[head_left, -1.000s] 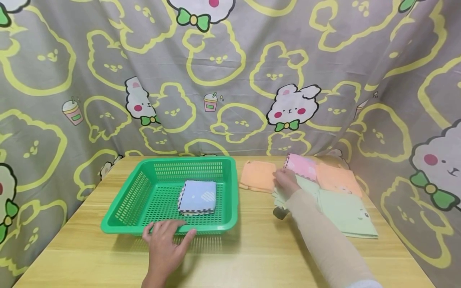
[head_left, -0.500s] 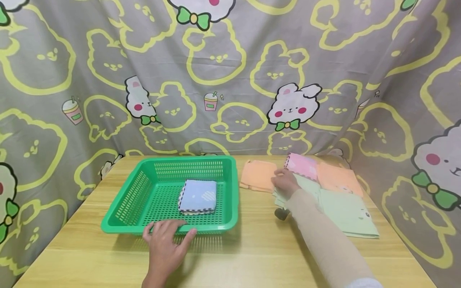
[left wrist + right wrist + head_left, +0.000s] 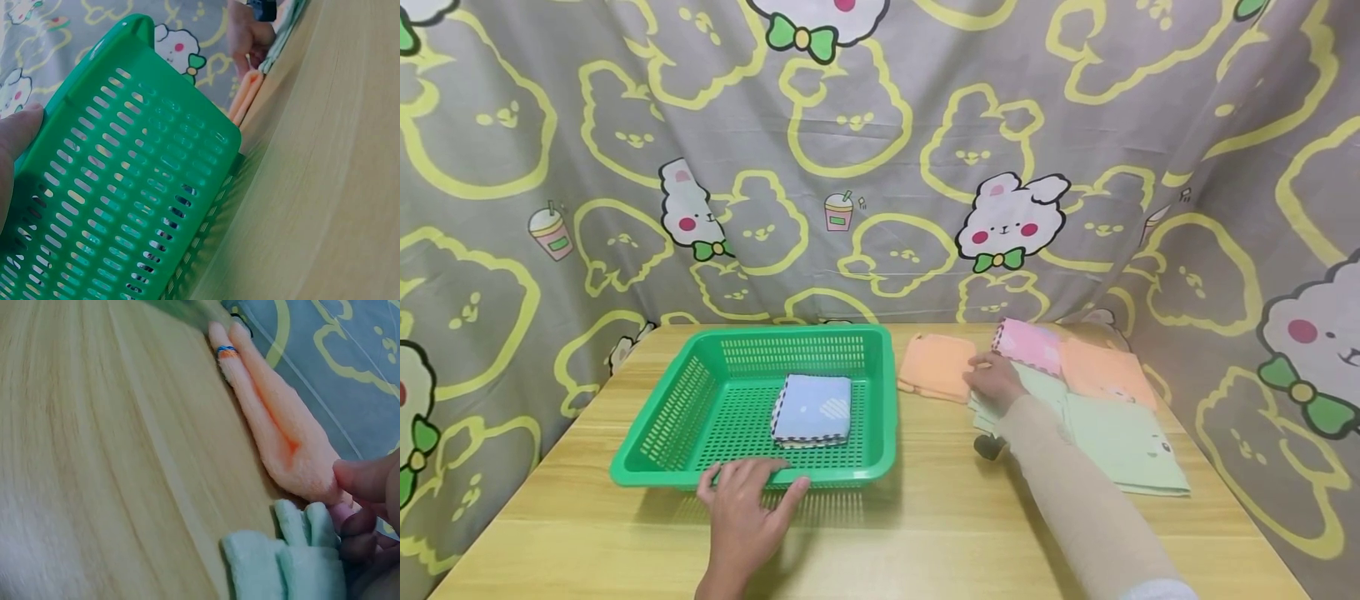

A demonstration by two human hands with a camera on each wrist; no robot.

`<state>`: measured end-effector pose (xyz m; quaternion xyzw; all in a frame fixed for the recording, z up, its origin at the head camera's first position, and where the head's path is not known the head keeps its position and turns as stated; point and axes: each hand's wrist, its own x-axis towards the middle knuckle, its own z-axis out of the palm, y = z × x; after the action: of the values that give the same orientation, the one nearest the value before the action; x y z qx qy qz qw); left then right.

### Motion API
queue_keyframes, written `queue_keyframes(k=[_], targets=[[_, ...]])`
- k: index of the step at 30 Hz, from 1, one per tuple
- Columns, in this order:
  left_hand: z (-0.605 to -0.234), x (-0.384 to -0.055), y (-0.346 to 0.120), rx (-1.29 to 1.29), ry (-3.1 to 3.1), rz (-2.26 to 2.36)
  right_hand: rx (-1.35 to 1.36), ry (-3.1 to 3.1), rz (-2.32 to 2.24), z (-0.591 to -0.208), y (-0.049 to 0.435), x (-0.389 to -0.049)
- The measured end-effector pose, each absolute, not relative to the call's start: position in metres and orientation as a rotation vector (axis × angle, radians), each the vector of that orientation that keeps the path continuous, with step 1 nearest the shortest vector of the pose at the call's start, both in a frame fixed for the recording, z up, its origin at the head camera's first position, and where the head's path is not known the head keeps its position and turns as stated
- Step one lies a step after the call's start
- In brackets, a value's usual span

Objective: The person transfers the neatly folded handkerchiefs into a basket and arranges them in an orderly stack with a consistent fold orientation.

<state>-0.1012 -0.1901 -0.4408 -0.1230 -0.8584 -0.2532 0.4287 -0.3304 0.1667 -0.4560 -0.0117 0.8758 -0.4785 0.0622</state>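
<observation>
My left hand (image 3: 745, 508) grips the near rim of a green plastic basket (image 3: 752, 478), fingers over the rim and thumb outside. A folded blue towel (image 3: 811, 408) with a checked edge lies inside. At the right, my right hand (image 3: 996, 379) pinches the right edge of a folded orange towel (image 3: 936, 367). The right wrist view shows the thumb (image 3: 365, 479) on top of the orange towel (image 3: 281, 431) and fingertips under its edge. Folded light green towels (image 3: 281, 562) sit right beside those fingers; my forearm partly hides them in the head view.
Behind the right hand lie a folded pink towel (image 3: 1026, 343) and another orange towel (image 3: 1108, 372). A green towel (image 3: 1127, 442) lies near the table's right side. The wooden table (image 3: 880, 558) ends at a patterned curtain (image 3: 880, 192) at the back and sides.
My right hand has shifted very slightly left at the orange towel's edge. The left hand and basket have stayed in place.
</observation>
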Motion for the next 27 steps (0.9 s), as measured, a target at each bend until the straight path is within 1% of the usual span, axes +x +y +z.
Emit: queue_keyframes(k=[11,20,24,27], targets=[[-0.441,-0.101,-0.190,-0.308,-2.139,-0.624,0.177,2.571,-1.635,-0.463,0.163,-0.337],[-0.439,-0.100,-0.189,-0.310,-2.120,-0.606,0.192,2.405,-1.889,-0.456,0.155,-0.330],[-0.440,-0.101,-0.189,-0.311,-2.123,-0.605,0.196,2.179,-2.080,-0.453,0.153,-0.327],[-0.441,-0.101,-0.189,-0.311,-2.126,-0.604,0.206,2.053,-2.141,-0.452,0.153,-0.326]])
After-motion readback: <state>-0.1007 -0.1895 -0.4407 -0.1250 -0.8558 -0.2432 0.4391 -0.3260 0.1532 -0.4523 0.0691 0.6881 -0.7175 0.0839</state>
